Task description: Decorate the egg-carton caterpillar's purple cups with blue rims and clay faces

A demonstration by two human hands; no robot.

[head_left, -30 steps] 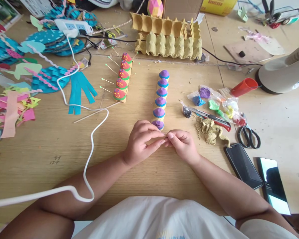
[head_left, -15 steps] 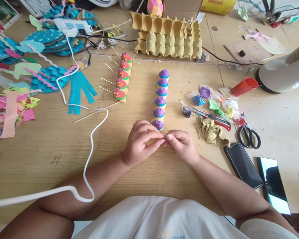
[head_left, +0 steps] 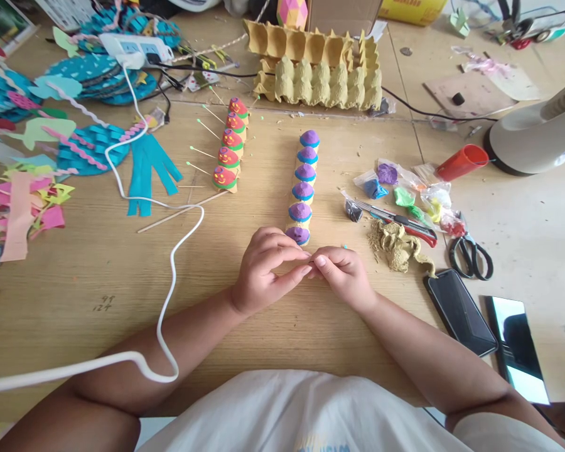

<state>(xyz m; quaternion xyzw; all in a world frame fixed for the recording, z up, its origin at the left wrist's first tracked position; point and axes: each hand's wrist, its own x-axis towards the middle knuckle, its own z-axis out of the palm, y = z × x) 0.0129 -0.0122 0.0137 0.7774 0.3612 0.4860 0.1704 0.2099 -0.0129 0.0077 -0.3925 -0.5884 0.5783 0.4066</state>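
1. Two hands meet low over the table [head_left: 98,276]: my left hand [head_left: 263,269] and my right hand [head_left: 343,273], with the fingertips [head_left: 306,269] pressed tip to tip.
2. Both hands are pinched closed. Whatever sits inside the pinch is too small to make out, so I cannot tell what it is.
3. Just beyond the pinch runs the purple-topped row of cups [head_left: 303,188], stretching straight away from me. Its nearest cup sits right by my left knuckles; touching or not, I cannot tell.
4. Beyond the grip and off to its left stands the red-and-green row of cups [head_left: 228,147], with pins sticking out on its far-left side.
5. Near the grip on its right lies a clump of carton scraps [head_left: 398,246]. The utility knife [head_left: 398,220] is just past it, with the bags of coloured clay [head_left: 405,188] beyond that.
6. Farther right are the scissors [head_left: 471,258], and the phone [head_left: 459,312] lies flat, closer to me than they are.
7. Left of the grip, the white cable [head_left: 169,270] loops over the wood and lies across my left forearm.
8. Well beyond everything, straight ahead of the pinch, sits the egg carton [head_left: 320,72].
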